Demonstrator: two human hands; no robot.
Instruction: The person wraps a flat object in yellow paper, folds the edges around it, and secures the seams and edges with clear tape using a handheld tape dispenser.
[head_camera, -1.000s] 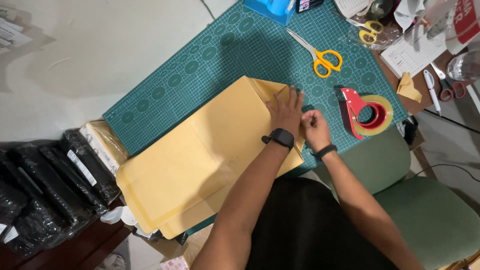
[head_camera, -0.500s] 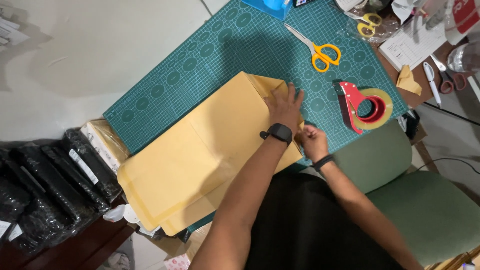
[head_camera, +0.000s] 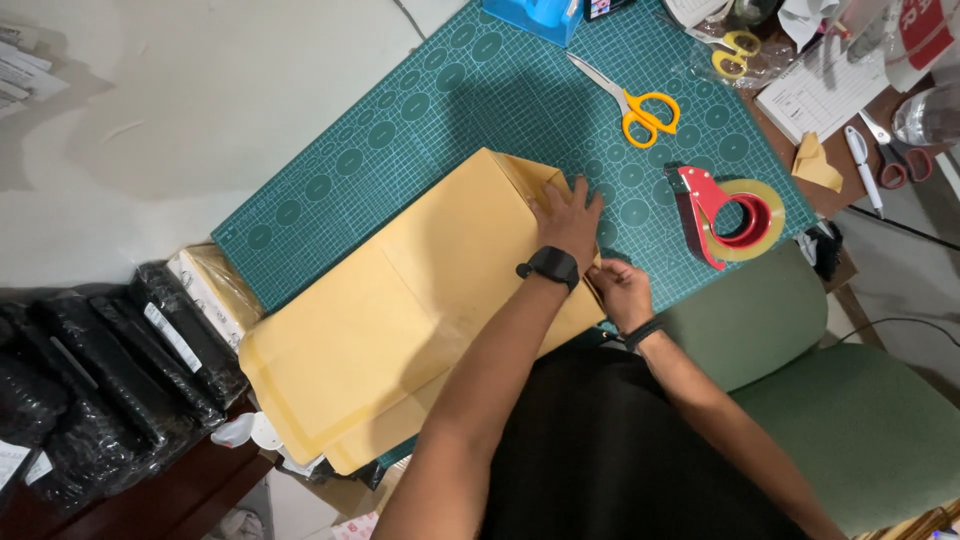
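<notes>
Since a second ago, we see our right hand (head_camera: 618, 292) slide down to the near edge of the big yellow envelope (head_camera: 400, 320), while our left hand (head_camera: 568, 215) stays flat on top.

We think this envelope is light and thin. It looks like smooth paper that bends and folds easily, so it could crease or slide on the mat. Pressing it flat with one palm and pinching an edge or corner with the other seems the best way to hold it. It lies slanted across the green cutting mat (head_camera: 440, 120), with its far end hanging over the mat's lower edge. A folded flap shows near its top corner.

Our left hand is open, fingers spread, pushing down on the envelope by that fold. Our right hand is curled at the envelope's edge; we cannot tell if it pinches the paper.

The mat looks rubbery, with a grid and circles printed on it. On it lie orange-handled scissors (head_camera: 632, 105) and a red tape dispenser (head_camera: 728, 212) with a roll of clear tape. Shiny black plastic parcels (head_camera: 110, 360) sit to the left. A soft green chair (head_camera: 850, 410) is under us.
</notes>
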